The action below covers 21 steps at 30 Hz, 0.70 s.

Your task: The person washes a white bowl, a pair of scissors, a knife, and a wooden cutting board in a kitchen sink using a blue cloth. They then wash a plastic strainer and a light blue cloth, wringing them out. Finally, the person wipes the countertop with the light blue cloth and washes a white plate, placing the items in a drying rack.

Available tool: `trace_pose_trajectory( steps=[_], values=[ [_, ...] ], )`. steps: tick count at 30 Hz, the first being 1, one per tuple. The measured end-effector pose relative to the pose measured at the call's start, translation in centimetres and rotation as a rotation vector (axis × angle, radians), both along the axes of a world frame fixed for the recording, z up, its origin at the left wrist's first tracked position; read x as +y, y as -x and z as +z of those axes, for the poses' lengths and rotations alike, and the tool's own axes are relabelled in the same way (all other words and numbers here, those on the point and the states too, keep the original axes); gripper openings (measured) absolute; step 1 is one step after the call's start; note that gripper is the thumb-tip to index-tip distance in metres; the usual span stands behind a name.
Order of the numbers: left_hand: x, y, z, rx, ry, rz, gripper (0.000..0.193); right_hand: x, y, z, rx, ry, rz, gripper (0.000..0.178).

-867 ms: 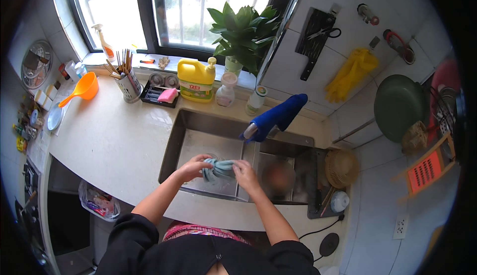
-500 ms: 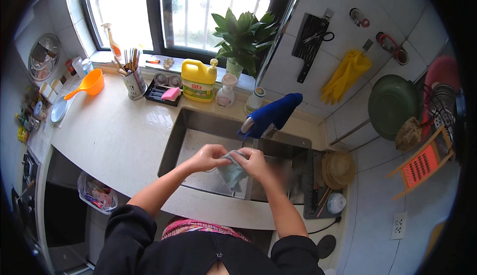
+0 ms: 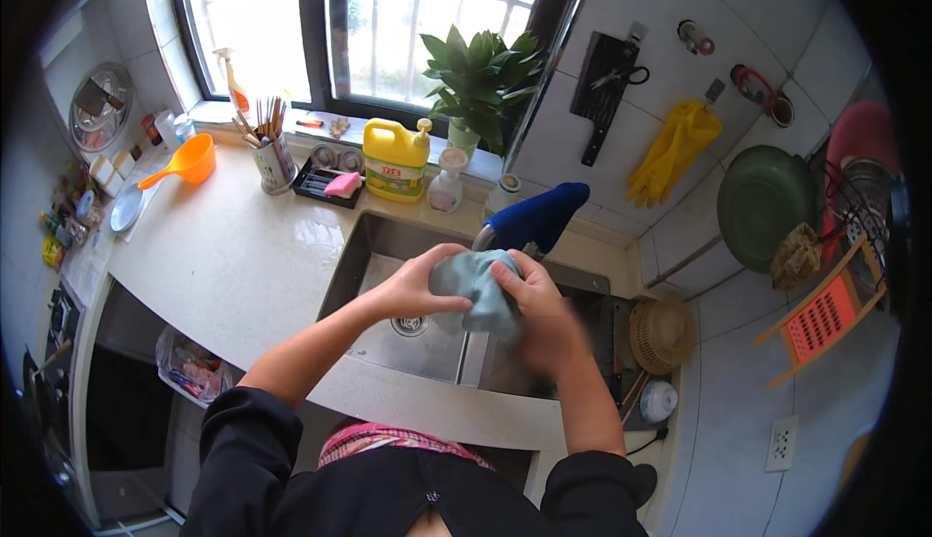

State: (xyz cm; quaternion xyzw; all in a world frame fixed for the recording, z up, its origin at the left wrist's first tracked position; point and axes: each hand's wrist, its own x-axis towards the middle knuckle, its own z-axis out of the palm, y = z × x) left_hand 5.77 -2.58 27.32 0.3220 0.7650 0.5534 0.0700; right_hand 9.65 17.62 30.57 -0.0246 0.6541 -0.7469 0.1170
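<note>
Over the double sink [image 3: 383, 345], both my hands are on a bunched grey-green cloth [image 3: 488, 296]. My left hand [image 3: 419, 286] curves round its left side, thumb below and fingers above. A paler rounded patch shows in that grip; whether it is cloth or something inside it I cannot make out. My right hand [image 3: 530, 286] grips the right side, with the thumb pressed on top. Just beyond the hands is the faucet [image 3: 482, 238], draped with a blue cloth [image 3: 540, 217]. A drain [image 3: 409, 325] shows in the left basin.
Behind the sink stand a yellow jug [image 3: 395, 163], a white pump bottle [image 3: 447, 184] and a black tray [image 3: 326, 187] with a pink sponge. An orange ladle [image 3: 190, 160] lies far left. Yellow gloves [image 3: 670, 156] and a cleaver [image 3: 600, 100] hang on the right wall.
My hands have moved up and to the right and spread wider. The cloth hung down from pinched fingers before; now it is bunched between both hands. The view has shifted slightly.
</note>
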Motion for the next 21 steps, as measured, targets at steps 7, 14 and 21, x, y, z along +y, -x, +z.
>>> trace_pose_trajectory(
  steps=[7, 14, 21],
  values=[
    [-3.6, 3.0, -0.5, 0.258, -0.109, 0.324, 0.017, 3.6, 1.0, 0.2, 0.237, -0.388, -0.087, 0.016],
    [-5.1, 1.1, -0.3, -0.011, 0.100, 0.114, 0.016, 7.5, -3.9, -0.7, 0.404, -0.781, -0.154, 0.017],
    [-6.7, -9.2, -4.3, -0.135, 0.319, -0.617, 0.022, 8.1, -17.6, -6.0, 0.057, -0.951, 0.583, 0.024]
  ],
)
